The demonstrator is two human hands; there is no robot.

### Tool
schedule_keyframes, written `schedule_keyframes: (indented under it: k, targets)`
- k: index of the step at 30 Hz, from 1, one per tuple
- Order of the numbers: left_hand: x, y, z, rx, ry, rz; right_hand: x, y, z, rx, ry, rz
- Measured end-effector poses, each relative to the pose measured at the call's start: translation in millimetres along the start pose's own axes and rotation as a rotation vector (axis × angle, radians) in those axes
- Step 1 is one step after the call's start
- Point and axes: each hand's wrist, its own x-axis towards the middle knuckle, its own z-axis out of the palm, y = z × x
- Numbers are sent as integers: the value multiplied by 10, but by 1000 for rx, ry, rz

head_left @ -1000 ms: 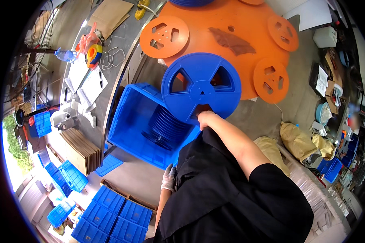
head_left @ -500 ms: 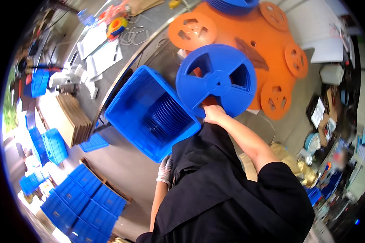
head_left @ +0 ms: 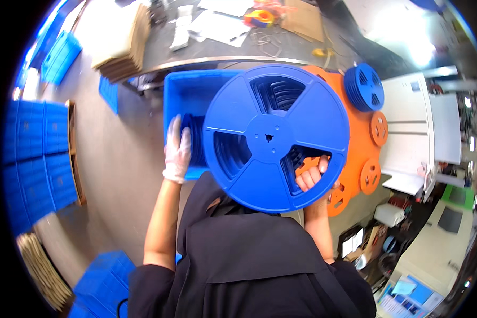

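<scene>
A stack of large blue plastic reels (head_left: pixel 312 114) is held up close to me, its round face filling the middle of the view. My right hand (head_left: pixel 314 177), bare, curls its fingers through one of the reel's openings and grips the rim. To the left, my gloved left hand (head_left: pixel 177 151) has its fingers stretched out and thumb apart, at the side wall of a blue bin (head_left: pixel 201 87). More blue reels (head_left: pixel 196 140) stand on edge in the bin beside that hand. The held stack hides the bin's right part.
An orange table with round lobes (head_left: pixel 355 153) stands at right, with a smaller-looking blue reel stack (head_left: pixel 364 87) on it. Behind the bin runs a grey workbench (head_left: pixel 217 40) with papers and tape. Stacked blue crates (head_left: pixel 40 153) and flattened cardboard (head_left: pixel 123 45) are at left.
My view has turned to the right. The blue reel stack has come up nearer to me in my right hand. My left hand has risen from beside my leg to the bin's side.
</scene>
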Motion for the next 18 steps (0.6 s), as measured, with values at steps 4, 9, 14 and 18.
schedule_keyframes:
  k: [4, 9, 14, 18]
  targets:
    - [175, 1020, -489, 444, -30, 368, -46, 581, 36, 195, -172, 121]
    - [-513, 1590, -162, 82, -317, 600, 90, 917, 203, 222, -340, 290]
    - [-340, 995, -233, 149, -287, 396, -138, 904, 215, 154, -239, 268]
    - [-551, 701, -135, 245, -337, 383, -171, 906, 207, 132, -201, 280]
